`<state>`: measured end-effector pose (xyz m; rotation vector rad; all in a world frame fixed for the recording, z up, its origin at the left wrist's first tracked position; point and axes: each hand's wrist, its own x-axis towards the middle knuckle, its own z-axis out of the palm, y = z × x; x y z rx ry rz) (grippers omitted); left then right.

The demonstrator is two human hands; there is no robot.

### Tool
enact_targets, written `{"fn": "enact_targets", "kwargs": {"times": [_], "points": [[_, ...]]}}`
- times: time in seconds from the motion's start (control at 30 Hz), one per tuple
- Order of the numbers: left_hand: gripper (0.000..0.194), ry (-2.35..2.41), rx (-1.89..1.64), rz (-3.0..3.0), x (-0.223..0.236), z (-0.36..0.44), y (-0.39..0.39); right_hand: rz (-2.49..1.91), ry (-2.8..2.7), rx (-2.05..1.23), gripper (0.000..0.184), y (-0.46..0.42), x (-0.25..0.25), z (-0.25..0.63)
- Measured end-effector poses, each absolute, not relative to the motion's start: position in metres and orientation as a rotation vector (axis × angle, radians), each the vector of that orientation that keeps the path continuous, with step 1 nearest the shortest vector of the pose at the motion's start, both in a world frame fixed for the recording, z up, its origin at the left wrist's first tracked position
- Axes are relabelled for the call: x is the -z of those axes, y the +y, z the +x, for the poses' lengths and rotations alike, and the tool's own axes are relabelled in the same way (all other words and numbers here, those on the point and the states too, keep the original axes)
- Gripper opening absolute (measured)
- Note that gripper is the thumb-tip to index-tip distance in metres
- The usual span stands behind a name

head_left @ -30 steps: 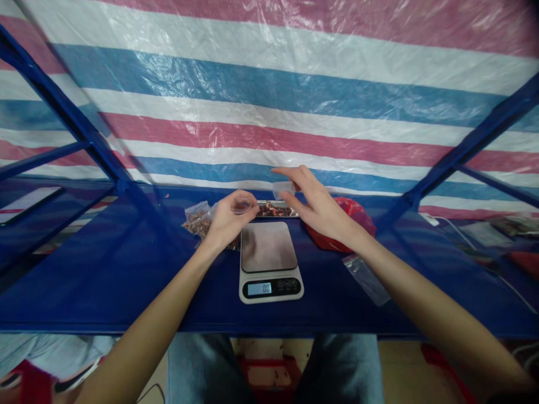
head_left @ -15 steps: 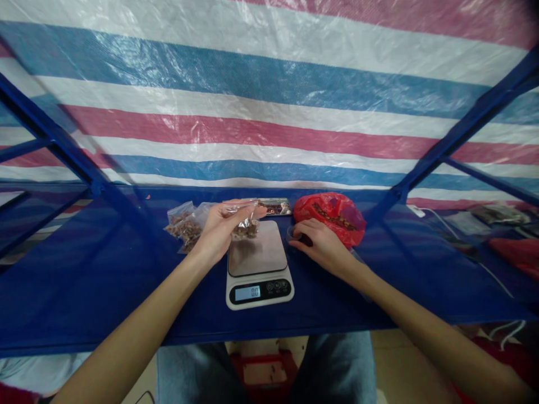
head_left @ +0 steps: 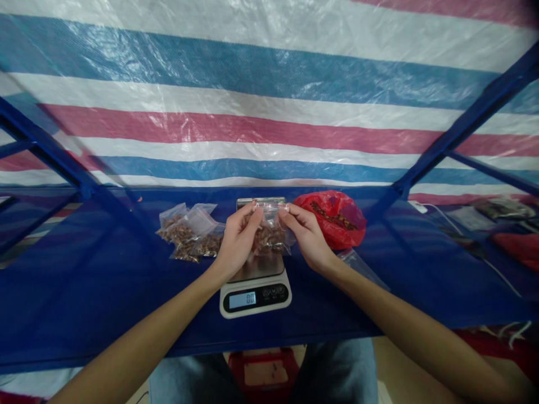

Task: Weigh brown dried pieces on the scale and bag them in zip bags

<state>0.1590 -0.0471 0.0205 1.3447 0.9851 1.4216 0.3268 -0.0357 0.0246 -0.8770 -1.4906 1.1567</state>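
Between my hands a clear zip bag (head_left: 269, 238) with brown dried pieces in it hangs above the scale's plate. My left hand (head_left: 240, 233) pinches its top edge on the left, and my right hand (head_left: 305, 233) pinches the same edge on the right. Below it stands the white kitchen scale (head_left: 255, 297), its display reading 0.0 and its metal plate partly hidden by the bag and my left hand. Left of my left hand lie several filled zip bags (head_left: 189, 233). A red plastic bag (head_left: 337, 224) with brown pieces inside sits beyond my right hand.
Behind my hands lies a flat shiny rectangular thing (head_left: 244, 203), mostly covered. An unfilled clear zip bag (head_left: 362, 266) rests near my right forearm. Blue metal posts (head_left: 458, 137) stand at both sides of the blue tabletop (head_left: 105, 286), with a striped sheet (head_left: 252, 129) behind.
My right hand has left a small clear cup beside the scale and joined my left on the filled zip bag. The bag, first seen in my left hand half a second ago, is now stretched between both.
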Motion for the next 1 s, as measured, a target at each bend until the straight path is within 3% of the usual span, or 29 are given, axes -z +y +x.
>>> {"fn": "enact_targets", "kwargs": {"times": [0.27,0.6,1.0], "points": [[0.033,0.999,-1.415,1.41,-0.028,0.147,-0.049,-0.869,-1.508,-1.194,0.049,-0.035,-0.008,0.331],[0.034,0.965,-1.423,1.434,-0.027,0.151,-0.053,-0.726,-1.397,-1.275,0.035,-0.039,-0.015,0.332],[0.037,0.877,-1.334,1.349,-0.028,0.157,-0.058,-0.728,-1.313,-1.366,0.037,-0.048,-0.012,0.319]]}}
